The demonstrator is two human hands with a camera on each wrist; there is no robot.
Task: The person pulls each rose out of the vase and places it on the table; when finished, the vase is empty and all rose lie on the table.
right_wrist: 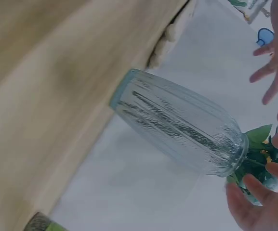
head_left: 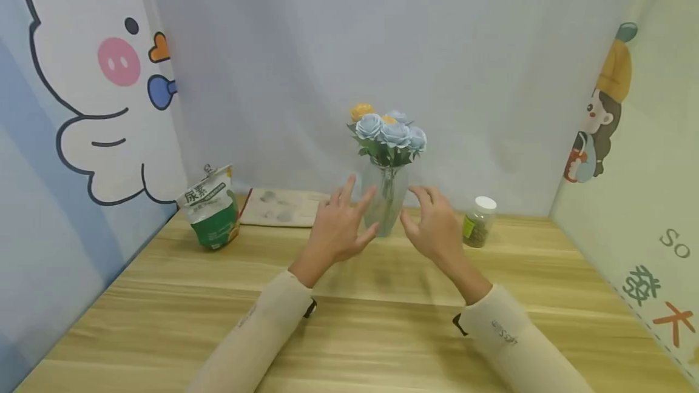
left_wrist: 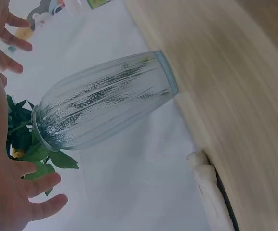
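Note:
A clear ribbed glass vase stands upright on the wooden table, holding pale blue and yellow flowers with green leaves. On its left side, my left hand is raised with fingers spread and slightly bent. My right hand mirrors it on the other side, thumb and fingers apart. Both wrist views show a gap between the glass vase and the hands. In the right wrist view, the right fingers overlap the leaves near the vase's rim. Neither hand grips anything.
At the back left stands a green and white bag with a clip on top. A flat cream fabric item lies behind the left hand. Right of the right hand is a small white-lidded jar. A pale curtain hangs behind the table.

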